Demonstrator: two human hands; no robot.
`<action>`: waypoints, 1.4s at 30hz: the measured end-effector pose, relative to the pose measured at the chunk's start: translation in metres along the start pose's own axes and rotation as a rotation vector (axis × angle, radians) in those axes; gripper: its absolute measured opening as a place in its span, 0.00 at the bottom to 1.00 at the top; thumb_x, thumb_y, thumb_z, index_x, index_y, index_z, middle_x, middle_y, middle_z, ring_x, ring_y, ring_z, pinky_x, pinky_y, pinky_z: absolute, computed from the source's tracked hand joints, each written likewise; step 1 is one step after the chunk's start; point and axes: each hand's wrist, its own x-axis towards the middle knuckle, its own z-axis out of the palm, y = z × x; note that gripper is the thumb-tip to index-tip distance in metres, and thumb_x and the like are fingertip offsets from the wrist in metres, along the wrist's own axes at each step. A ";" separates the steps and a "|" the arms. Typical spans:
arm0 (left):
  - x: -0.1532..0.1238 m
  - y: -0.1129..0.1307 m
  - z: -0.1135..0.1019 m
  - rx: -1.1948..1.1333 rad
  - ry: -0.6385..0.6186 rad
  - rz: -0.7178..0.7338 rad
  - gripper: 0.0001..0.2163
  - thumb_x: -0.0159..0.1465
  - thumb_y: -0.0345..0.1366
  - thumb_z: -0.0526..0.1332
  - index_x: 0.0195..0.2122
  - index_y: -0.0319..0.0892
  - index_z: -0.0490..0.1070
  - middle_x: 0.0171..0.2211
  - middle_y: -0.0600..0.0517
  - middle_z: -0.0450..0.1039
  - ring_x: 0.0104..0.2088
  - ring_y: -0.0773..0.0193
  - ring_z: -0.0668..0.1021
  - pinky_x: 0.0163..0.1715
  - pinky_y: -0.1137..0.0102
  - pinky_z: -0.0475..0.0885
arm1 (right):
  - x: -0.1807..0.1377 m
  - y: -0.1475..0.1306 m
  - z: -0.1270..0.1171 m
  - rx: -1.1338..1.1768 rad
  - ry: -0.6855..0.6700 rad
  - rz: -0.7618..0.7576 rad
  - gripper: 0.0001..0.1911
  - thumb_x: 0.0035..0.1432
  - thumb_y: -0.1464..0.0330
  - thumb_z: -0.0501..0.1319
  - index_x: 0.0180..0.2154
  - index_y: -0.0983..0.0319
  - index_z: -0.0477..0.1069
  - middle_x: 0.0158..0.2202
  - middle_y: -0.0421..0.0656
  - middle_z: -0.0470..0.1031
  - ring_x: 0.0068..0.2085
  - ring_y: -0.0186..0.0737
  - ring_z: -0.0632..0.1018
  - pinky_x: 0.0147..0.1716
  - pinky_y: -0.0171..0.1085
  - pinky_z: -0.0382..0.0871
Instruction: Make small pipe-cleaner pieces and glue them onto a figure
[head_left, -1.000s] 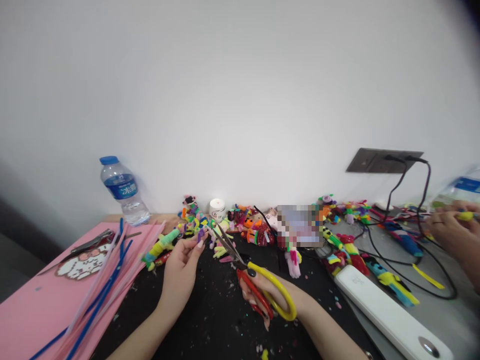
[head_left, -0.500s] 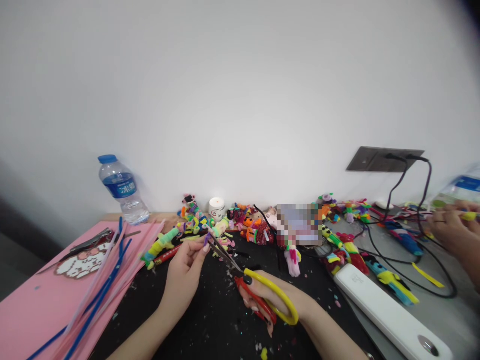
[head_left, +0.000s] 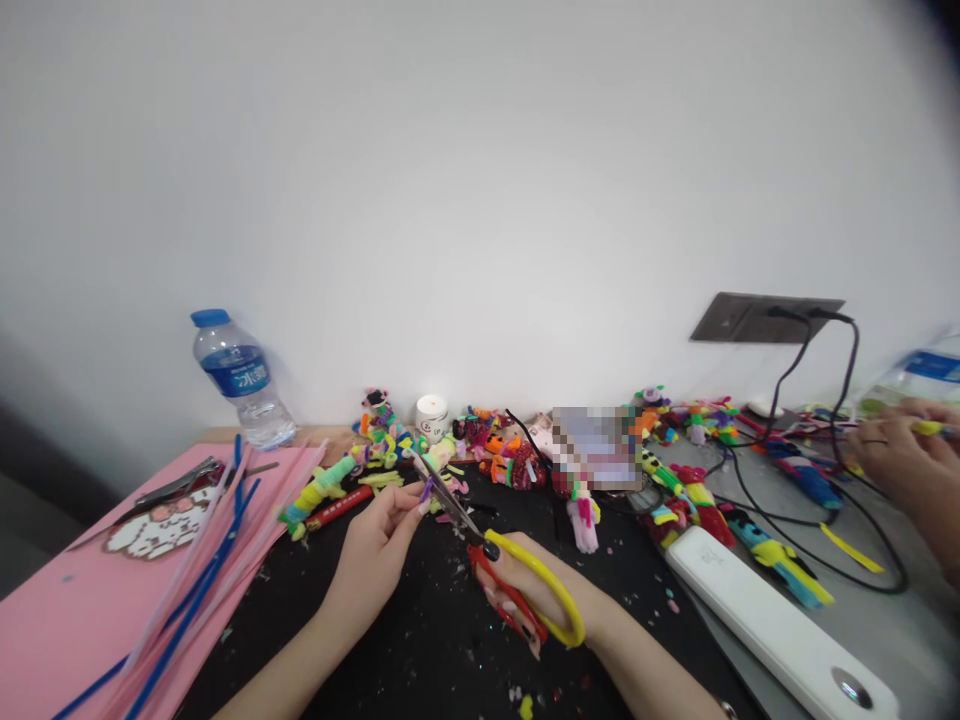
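Left fingers (head_left: pixel 406 504) pinch a fuzzy purple pipe-cleaner scrap (head_left: pixel 426 490); right fingers (head_left: pixel 504 590) curl through glossy yellow-and-red scissors (head_left: pixel 529 562).

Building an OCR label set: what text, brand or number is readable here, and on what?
"冰露", probably, blurry: blue label of the water bottle.
White jar: red logo, too small to read.
Pixelated patch: unreadable.
Bottle at right edge: blue label, blurred.
Power bank: faint mark, unreadable.
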 end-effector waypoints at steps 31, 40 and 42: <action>0.011 -0.017 -0.008 0.055 -0.042 -0.038 0.07 0.58 0.40 0.57 0.29 0.42 0.63 0.30 0.53 0.71 0.39 0.59 0.76 0.40 0.64 0.72 | 0.015 0.008 0.003 0.385 0.292 0.020 0.31 0.46 0.38 0.50 0.18 0.60 0.56 0.07 0.30 0.51 0.06 0.24 0.53 0.03 0.25 0.49; 0.010 -0.014 -0.006 -0.043 -0.053 -0.123 0.11 0.55 0.43 0.60 0.29 0.42 0.63 0.30 0.53 0.72 0.41 0.57 0.77 0.38 0.65 0.73 | 0.016 0.014 0.004 0.343 0.294 0.005 0.30 0.49 0.40 0.49 0.19 0.60 0.57 0.08 0.31 0.52 0.06 0.24 0.54 0.03 0.26 0.51; 0.010 -0.012 -0.007 -0.141 -0.033 -0.207 0.12 0.54 0.44 0.61 0.30 0.42 0.63 0.30 0.52 0.74 0.42 0.55 0.77 0.39 0.65 0.73 | 0.015 0.013 0.004 0.342 0.306 0.012 0.30 0.49 0.40 0.49 0.19 0.60 0.57 0.08 0.31 0.51 0.06 0.24 0.54 0.03 0.26 0.51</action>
